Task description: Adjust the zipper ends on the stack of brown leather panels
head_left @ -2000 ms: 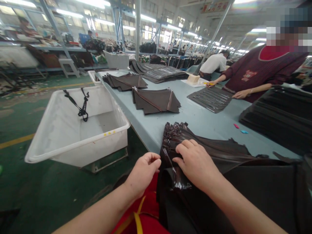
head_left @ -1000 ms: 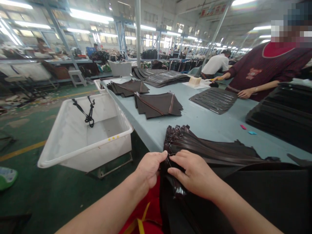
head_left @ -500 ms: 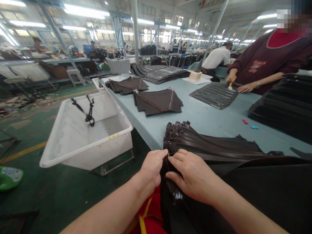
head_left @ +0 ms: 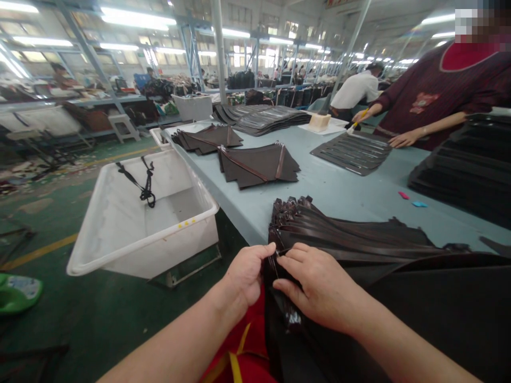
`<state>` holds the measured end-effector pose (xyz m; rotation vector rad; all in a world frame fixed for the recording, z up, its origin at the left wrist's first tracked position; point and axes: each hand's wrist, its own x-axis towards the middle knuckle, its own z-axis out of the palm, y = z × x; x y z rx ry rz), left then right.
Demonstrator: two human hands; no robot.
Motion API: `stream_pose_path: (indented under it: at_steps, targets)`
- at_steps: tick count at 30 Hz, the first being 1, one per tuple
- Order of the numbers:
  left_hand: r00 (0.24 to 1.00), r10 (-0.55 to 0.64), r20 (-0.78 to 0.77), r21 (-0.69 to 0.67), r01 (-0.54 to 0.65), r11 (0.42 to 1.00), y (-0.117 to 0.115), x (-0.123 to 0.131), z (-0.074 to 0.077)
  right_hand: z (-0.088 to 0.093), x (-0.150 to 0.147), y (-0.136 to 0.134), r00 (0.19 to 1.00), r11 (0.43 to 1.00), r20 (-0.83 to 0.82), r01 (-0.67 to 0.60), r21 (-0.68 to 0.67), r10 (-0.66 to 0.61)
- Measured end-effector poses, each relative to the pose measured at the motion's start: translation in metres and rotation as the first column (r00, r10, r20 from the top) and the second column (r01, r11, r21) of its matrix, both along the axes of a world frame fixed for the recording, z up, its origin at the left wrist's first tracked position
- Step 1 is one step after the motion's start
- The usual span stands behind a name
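A fanned stack of dark brown leather pieces (head_left: 351,239) lies at the near edge of the pale blue table (head_left: 339,194), its glossy ends hanging over the edge. My left hand (head_left: 247,274) is closed, pinching the edge of the stack from the left. My right hand (head_left: 315,284) rests on top with fingers curled, pinching the same edge; the fingertips of both hands meet there. A large dark sheet (head_left: 439,314) covers the table at the lower right.
A white plastic tub (head_left: 139,223) with a black cord stands on the green floor left of the table. More stacks of dark pieces (head_left: 257,165) lie further along. A person in a dark red top (head_left: 443,96) works across the table with a brush.
My left hand moved in from beside the stack and closed on its edge against my right fingertips. The view shifted slightly. The person opposite moved the brush hand.
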<state>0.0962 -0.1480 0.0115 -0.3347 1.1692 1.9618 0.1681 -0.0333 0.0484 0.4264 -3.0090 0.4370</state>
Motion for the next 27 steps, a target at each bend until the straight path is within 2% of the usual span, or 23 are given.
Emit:
stream_pose_path:
  at_steps: [3, 6, 10, 13, 18, 23, 27]
  targets:
    - [1.000, 0.020, 0.015, 0.011, -0.020, 1.000, -0.001, 0.001, 0.002, 0.001, 0.000, 0.000, 1.000, 1.000, -0.007, 0.000, -0.004, 0.000]
    - [0.998, 0.003, -0.056, 0.015, -0.002, 1.000, -0.004, 0.002, 0.002, 0.000, 0.001, 0.001, 1.000, 1.000, -0.021, -0.003, -0.021, 0.003]
    - [0.979, -0.067, -0.191, -0.020, 0.064, 0.998, -0.009, 0.005, 0.000, -0.004, 0.002, 0.005, 0.997, 0.987, -0.073, 0.022, -0.157, -0.034]
    - [0.978, -0.073, -0.195, -0.005, 0.074, 0.997, -0.012, 0.007, -0.002, -0.006, 0.002, 0.006, 0.992, 0.972, -0.098, 0.056, -0.226, -0.080]
    - [0.986, -0.111, -0.128, 0.078, 0.122, 0.990, -0.012, 0.001, -0.003, -0.004, 0.001, 0.005, 0.994, 0.988, -0.055, 0.083, -0.130, -0.091]
    - [0.976, -0.153, -0.153, -0.023, 0.151, 0.988, -0.008, -0.002, -0.003, -0.005, 0.001, 0.004, 0.995, 0.990, -0.039, 0.085, -0.109, -0.090]
    - [0.971, -0.060, -0.232, -0.075, 0.044, 0.996, -0.001, 0.001, -0.005, -0.007, 0.003, 0.002, 0.996, 0.989, -0.053, 0.058, -0.134, -0.065]
